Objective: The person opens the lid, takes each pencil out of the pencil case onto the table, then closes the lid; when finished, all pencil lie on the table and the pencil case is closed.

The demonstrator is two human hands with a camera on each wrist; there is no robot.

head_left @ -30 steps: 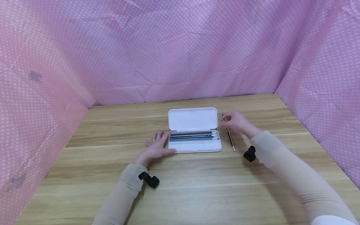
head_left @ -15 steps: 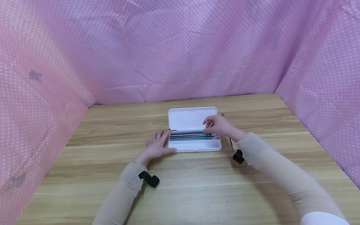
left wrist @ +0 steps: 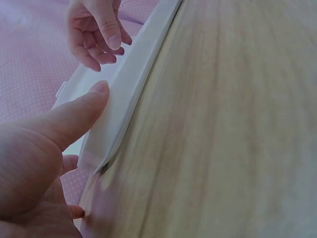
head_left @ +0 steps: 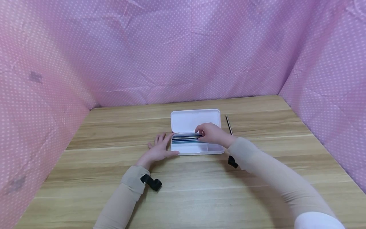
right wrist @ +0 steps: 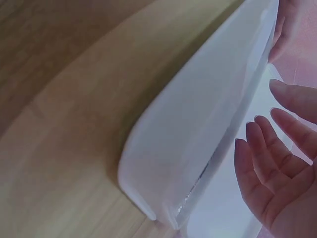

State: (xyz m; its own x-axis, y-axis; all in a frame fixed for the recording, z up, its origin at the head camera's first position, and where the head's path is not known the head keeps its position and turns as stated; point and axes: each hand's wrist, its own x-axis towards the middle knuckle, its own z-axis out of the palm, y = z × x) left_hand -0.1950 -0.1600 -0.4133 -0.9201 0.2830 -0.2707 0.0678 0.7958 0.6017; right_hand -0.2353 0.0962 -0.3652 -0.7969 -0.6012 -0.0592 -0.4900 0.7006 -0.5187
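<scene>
A white pencil case (head_left: 188, 149) lies with its lid (head_left: 194, 120) raised at the back. Several dark and bluish pencils (head_left: 186, 139) rest side by side in its rear part. My left hand (head_left: 158, 151) is at the case's left end, fingers spread, its straight thumb on the front rim. Over the pencils' right part is my right hand (head_left: 213, 133), which hides their ends. In the right wrist view, this right hand (right wrist: 280, 168) has loosely bent fingers and nothing between them. One dark pencil (head_left: 228, 124) lies on the table right of the case, partly covered by my right wrist.
The wooden table (head_left: 188, 197) carries the case and the loose pencil. Pink dotted cloth (head_left: 183, 57) hangs behind and along both sides. A black wrist camera (head_left: 152, 183) sticks out from my left sleeve, another (head_left: 233, 162) from my right.
My right hand has moved left, from beside the loose pencil to over the pencils in the case. That loose pencil stays on the table, and my left hand keeps its place.
</scene>
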